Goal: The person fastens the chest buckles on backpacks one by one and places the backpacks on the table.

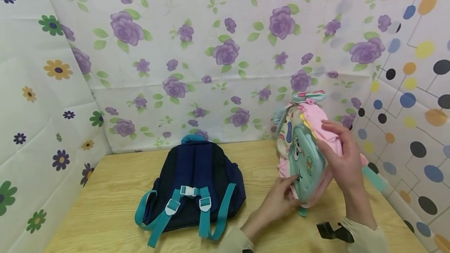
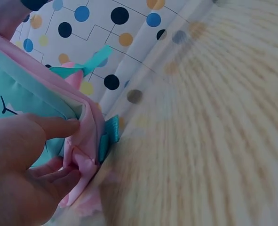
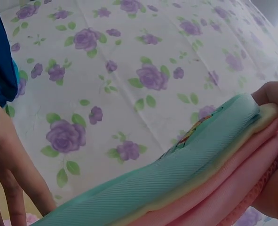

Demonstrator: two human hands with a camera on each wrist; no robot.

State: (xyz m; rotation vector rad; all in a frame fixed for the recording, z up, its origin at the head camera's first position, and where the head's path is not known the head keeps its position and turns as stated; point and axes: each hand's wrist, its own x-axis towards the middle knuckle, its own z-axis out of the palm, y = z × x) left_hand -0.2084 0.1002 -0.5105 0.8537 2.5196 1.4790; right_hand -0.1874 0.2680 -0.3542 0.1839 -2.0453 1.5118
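Observation:
A pink and teal child's backpack (image 1: 306, 167), with a cartoon face on its front pocket, stands tilted at the right of the table. My left hand (image 1: 275, 198) pinches its lower front corner; in the left wrist view the thumb presses the teal pocket and the fingers lie against the pink fabric at the bottom. With my right hand (image 1: 341, 163) I grip the bag's pink side higher up. In the right wrist view that hand (image 3: 273, 183) holds the edge of the layered pink side panel (image 3: 214, 202). The bag's back is hidden.
Left of the hands, a navy backpack (image 1: 194, 167) lies on the wooden table (image 1: 109, 190) with its straps up. Its turquoise straps (image 1: 225, 210) spread toward the front. Floral cloth (image 1: 197, 50) hangs behind, and dotted cloth (image 1: 418, 128) closes off the right side.

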